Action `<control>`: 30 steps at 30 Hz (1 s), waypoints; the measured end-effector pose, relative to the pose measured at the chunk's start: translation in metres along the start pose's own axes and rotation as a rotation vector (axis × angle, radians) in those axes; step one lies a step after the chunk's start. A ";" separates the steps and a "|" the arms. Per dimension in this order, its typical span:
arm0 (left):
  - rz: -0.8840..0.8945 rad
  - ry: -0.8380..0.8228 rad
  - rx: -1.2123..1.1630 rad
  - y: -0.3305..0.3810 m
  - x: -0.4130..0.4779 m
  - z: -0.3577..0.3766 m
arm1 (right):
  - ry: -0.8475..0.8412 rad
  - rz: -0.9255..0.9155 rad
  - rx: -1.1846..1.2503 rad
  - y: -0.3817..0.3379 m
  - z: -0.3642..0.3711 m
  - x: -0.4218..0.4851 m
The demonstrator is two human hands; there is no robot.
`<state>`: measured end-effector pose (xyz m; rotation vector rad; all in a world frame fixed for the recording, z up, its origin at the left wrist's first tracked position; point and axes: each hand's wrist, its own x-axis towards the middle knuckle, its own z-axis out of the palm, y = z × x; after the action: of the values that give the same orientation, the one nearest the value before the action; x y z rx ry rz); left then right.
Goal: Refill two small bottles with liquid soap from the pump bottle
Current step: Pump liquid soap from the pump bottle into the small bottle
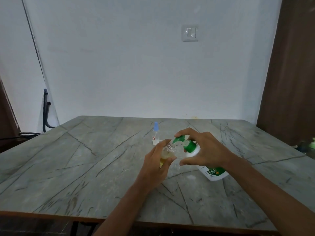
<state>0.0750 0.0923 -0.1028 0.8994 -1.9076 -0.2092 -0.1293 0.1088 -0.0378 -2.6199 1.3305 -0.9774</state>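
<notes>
My left hand (157, 159) grips a small clear bottle (167, 151) with yellowish liquid in its lower part; its open threaded neck sits right under the green pump spout. The white pump bottle (213, 172) with a green label leans toward the small bottle. My right hand (204, 149) lies over its green pump head (181, 139), fingers pressing on top and thumb stretched out below. A second small clear bottle (155, 133) with a light blue cap stands upright on the table just behind my left hand.
The grey marble-patterned table (85, 167) reaches to a white wall. A small white cap (156, 142) lies by the second bottle's base. A green object (312, 143) sits beyond the table's right edge. Dark cables hang at the far left.
</notes>
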 end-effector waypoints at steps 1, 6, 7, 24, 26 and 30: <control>-0.007 -0.001 0.001 0.000 0.000 0.000 | 0.001 0.003 0.003 0.001 0.000 0.001; 0.005 -0.028 0.017 -0.003 0.000 0.001 | 0.011 0.015 0.027 0.004 0.001 0.003; 0.009 -0.038 0.019 -0.003 0.000 0.001 | 0.014 0.015 0.041 0.005 0.001 0.003; 0.047 0.008 0.009 0.006 0.000 -0.004 | 0.058 -0.090 -0.121 -0.002 -0.001 -0.007; 0.049 0.006 0.011 0.006 0.000 -0.003 | 0.066 -0.077 -0.126 -0.001 0.000 -0.007; 0.047 0.014 0.023 0.005 0.000 -0.001 | 0.055 -0.043 -0.099 0.000 0.001 -0.004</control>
<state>0.0739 0.0958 -0.0998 0.8688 -1.9197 -0.1527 -0.1299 0.1112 -0.0407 -2.7242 1.3740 -1.0218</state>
